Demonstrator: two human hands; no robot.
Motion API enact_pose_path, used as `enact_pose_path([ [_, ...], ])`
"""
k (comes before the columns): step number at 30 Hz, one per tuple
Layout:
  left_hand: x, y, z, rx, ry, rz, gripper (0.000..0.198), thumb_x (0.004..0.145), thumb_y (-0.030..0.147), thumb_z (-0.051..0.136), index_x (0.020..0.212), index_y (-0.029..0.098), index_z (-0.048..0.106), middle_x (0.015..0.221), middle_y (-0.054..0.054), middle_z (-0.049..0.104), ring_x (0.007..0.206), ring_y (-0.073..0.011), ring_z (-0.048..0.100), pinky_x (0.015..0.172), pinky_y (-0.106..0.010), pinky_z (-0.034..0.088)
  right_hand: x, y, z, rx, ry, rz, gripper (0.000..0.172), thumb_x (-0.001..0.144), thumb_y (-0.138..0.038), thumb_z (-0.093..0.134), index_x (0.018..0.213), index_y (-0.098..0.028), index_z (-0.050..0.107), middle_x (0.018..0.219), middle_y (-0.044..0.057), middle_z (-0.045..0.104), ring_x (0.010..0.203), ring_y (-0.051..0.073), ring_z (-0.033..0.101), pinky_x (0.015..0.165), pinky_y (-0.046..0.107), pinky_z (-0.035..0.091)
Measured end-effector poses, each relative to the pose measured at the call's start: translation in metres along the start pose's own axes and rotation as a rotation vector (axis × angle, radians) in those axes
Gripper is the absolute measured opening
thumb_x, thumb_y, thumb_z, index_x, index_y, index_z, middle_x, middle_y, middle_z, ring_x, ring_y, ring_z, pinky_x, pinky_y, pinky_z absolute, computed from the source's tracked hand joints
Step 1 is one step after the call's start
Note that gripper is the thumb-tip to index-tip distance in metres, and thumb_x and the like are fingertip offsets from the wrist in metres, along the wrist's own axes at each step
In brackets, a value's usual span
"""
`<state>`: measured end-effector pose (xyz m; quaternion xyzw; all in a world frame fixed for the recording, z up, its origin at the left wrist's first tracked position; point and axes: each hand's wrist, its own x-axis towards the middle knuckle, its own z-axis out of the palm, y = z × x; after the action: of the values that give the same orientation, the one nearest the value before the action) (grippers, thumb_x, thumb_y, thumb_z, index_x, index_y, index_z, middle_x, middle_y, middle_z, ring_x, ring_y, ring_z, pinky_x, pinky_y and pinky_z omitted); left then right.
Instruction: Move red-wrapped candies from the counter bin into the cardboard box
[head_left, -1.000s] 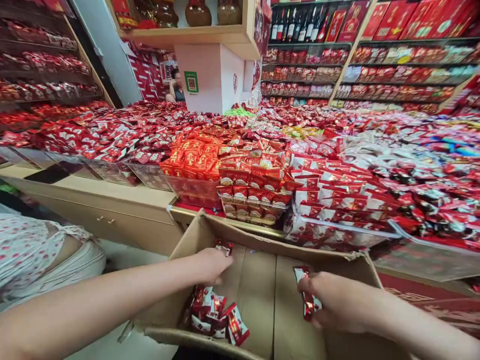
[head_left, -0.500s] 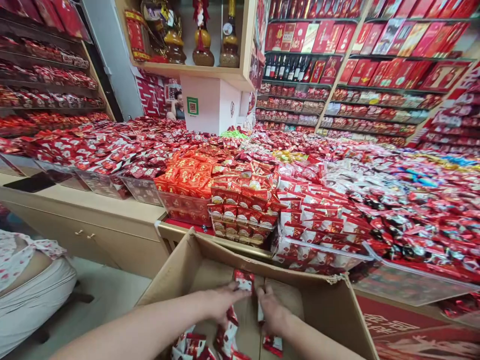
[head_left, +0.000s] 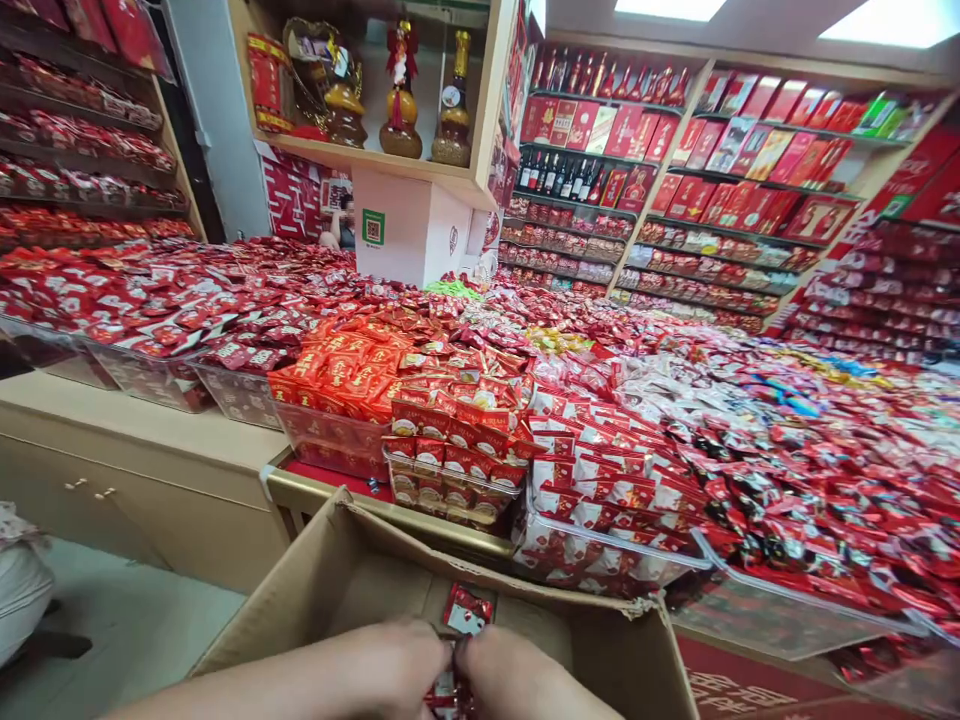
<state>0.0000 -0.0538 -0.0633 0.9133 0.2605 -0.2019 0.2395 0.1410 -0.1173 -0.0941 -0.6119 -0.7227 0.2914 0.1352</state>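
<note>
Both of my hands are down inside an open cardboard box (head_left: 262, 590), their knuckles nearly touching. My left hand (head_left: 412, 655) and my right hand (head_left: 495, 665) curl around several small red-and-white snack packets (head_left: 444, 688) squeezed between them. Most of the fingertips are hidden, and both hands are slightly blurred. Just beyond the hands, one loose red-and-white packet (head_left: 469, 608) lies in the box against its far side. The box's lower part runs out of view.
Beyond the box, clear bins (head_left: 600, 540) heaped with wrapped snacks cover a wide display. A gold rail (head_left: 390, 518) runs along its front edge. Cabinets (head_left: 150, 500) stand at left. Part of a seated person (head_left: 22, 580) shows at the left edge. Shelves of bottles and boxes rise behind.
My hands have come together around the packets and moved nearer to me. The view has tilted up and turned right, so less of the seated person shows.
</note>
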Motion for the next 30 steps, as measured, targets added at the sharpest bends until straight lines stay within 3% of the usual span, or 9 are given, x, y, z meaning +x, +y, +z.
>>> enact_pose_path([
  [2, -0.012, 0.001, -0.022, -0.071, 0.027, 0.085, 0.037, 0.055, 0.045, 0.068, 0.082, 0.019, 0.068, 0.068, -0.009, 0.068, 0.062, -0.0326, 0.063, 0.051, -0.038, 0.047, -0.01, -0.017, -0.031, 0.045, 0.004, -0.082, 0.02, 0.05, -0.001, 0.061, 0.059, -0.019, 0.062, 0.06, 0.0, 0.064, 0.057, 0.017, 0.059, 0.05, 0.023, 0.04],
  [5, -0.028, 0.002, -0.044, -0.4, 0.03, 0.221, 0.025, 0.06, 0.038, 0.068, 0.077, 0.02, 0.066, 0.06, 0.002, 0.061, 0.054, -0.0191, 0.057, 0.044, -0.023, 0.039, -0.027, -0.036, -0.067, 0.257, 0.17, -0.121, 0.015, 0.062, -0.01, 0.062, 0.072, -0.02, 0.061, 0.07, -0.001, 0.063, 0.063, 0.013, 0.056, 0.057, 0.021, 0.041],
  [7, -0.031, 0.005, -0.049, -0.751, 0.137, 0.268, 0.021, 0.064, 0.032, 0.067, 0.078, 0.018, 0.063, 0.059, 0.005, 0.058, 0.053, -0.0138, 0.056, 0.045, -0.019, 0.038, -0.034, -0.039, -0.078, 0.416, 0.326, -0.104, 0.005, 0.068, -0.018, 0.061, 0.072, -0.019, 0.059, 0.067, -0.001, 0.059, 0.062, 0.012, 0.053, 0.057, 0.021, 0.041],
  [11, -0.025, 0.015, -0.049, -1.238, 0.352, 0.268, 0.027, 0.074, 0.036, 0.06, 0.088, 0.013, 0.058, 0.062, 0.0, 0.062, 0.05, -0.0122, 0.06, 0.039, -0.015, 0.038, -0.035, -0.031, -0.084, 0.834, 0.493, -0.037, 0.018, 0.07, -0.033, 0.064, 0.071, -0.018, 0.054, 0.064, -0.002, 0.054, 0.056, 0.011, 0.051, 0.051, 0.023, 0.043],
  [18, -0.019, 0.016, -0.05, -1.304, 0.469, 0.246, 0.033, 0.077, 0.042, 0.057, 0.09, 0.012, 0.058, 0.067, -0.003, 0.065, 0.049, -0.0105, 0.06, 0.038, -0.014, 0.038, -0.025, -0.03, -0.08, 1.187, 0.445, 0.023, 0.024, 0.066, -0.033, 0.07, 0.078, -0.018, 0.056, 0.066, -0.003, 0.057, 0.054, 0.01, 0.054, 0.05, 0.022, 0.046],
  [21, -0.021, 0.015, -0.048, -1.262, 0.526, 0.256, 0.027, 0.077, 0.037, 0.059, 0.09, 0.012, 0.06, 0.07, -0.002, 0.064, 0.053, -0.0104, 0.059, 0.045, -0.018, 0.043, -0.022, -0.031, -0.077, 1.12, 0.401, -0.024, 0.024, 0.069, -0.037, 0.066, 0.083, -0.018, 0.058, 0.074, 0.001, 0.06, 0.06, 0.011, 0.054, 0.053, 0.024, 0.047],
  [25, -0.022, 0.014, -0.043, -1.249, 0.538, 0.365, 0.032, 0.074, 0.029, 0.065, 0.103, 0.017, 0.057, 0.089, -0.002, 0.064, 0.081, -0.0169, 0.059, 0.073, -0.027, 0.048, -0.02, -0.031, -0.073, 1.009, 0.408, -0.016, 0.024, 0.074, -0.04, 0.061, 0.076, -0.016, 0.058, 0.068, 0.002, 0.06, 0.055, 0.011, 0.051, 0.053, 0.025, 0.044],
  [28, -0.022, 0.012, -0.041, -1.152, 0.57, 0.333, 0.025, 0.077, 0.027, 0.062, 0.1, 0.019, 0.057, 0.089, -0.002, 0.063, 0.085, -0.0178, 0.058, 0.076, -0.027, 0.047, -0.02, -0.029, -0.071, 0.889, 0.449, -0.052, 0.021, 0.074, -0.037, 0.06, 0.074, -0.016, 0.057, 0.073, 0.003, 0.061, 0.064, 0.013, 0.054, 0.06, 0.026, 0.045],
  [30, -0.021, 0.011, -0.042, -1.004, 0.635, 0.294, 0.017, 0.079, 0.026, 0.058, 0.095, 0.019, 0.061, 0.088, -0.003, 0.061, 0.083, -0.0171, 0.057, 0.072, -0.025, 0.047, -0.021, -0.027, -0.071, 0.738, 0.485, -0.118, 0.022, 0.073, -0.034, 0.062, 0.086, -0.017, 0.057, 0.081, 0.004, 0.062, 0.074, 0.015, 0.055, 0.067, 0.027, 0.046],
])
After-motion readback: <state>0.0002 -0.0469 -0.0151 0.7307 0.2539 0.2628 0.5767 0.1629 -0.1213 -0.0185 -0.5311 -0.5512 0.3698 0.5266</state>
